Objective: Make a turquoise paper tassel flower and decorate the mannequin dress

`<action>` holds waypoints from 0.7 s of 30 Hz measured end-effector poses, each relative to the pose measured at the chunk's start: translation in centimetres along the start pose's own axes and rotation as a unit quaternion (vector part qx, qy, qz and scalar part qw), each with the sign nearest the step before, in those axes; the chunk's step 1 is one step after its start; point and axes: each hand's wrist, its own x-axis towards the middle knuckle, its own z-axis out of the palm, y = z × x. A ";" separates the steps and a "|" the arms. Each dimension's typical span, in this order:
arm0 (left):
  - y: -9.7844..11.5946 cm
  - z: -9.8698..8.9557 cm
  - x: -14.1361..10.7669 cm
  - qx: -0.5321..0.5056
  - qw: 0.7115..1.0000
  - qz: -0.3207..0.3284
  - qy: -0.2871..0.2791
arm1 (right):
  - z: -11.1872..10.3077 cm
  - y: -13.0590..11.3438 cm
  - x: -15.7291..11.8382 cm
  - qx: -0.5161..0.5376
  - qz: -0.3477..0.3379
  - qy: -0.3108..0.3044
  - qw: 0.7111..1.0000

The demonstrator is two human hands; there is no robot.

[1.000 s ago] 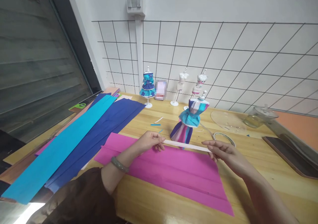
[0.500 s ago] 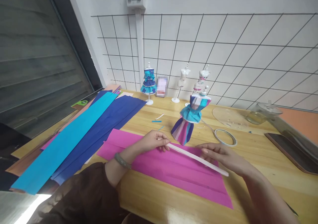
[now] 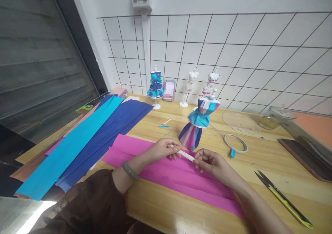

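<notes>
A narrow pale strip [image 3: 186,154], seemingly paper, spans the short gap between my two hands. My left hand [image 3: 166,149] pinches it between thumb and fingers near one end. Thumb and fingertips of my right hand [image 3: 212,162] close on it further right, hiding whatever length lies beyond. Both hands are just above a magenta crepe paper sheet [image 3: 178,180] with fold lines, lying on the wooden table [image 3: 150,201]. Behind the hands stands a small dress form [image 3: 201,118] in a striped pink, blue and purple gown.
Yellow-handled snips [image 3: 285,201] lie at the right, near a tape roll [image 3: 236,143] and a dark phone-like slab [image 3: 306,159]. Blue crepe sheets [image 3: 103,137] are stacked left. Another dressed form [image 3: 155,88] and a bare white form [image 3: 191,83] stand at the back.
My right hand has moved left and now pinches the strip close to my left hand; before, its fingers lay behind the strip. The snips and a blue scrap by the tape have come into view.
</notes>
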 end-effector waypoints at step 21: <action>-0.1 0.3 -0.3 0.146 0.987 0.060 0.038 | 1.1 0.1 0.1 -0.093 -0.019 0.060 0.994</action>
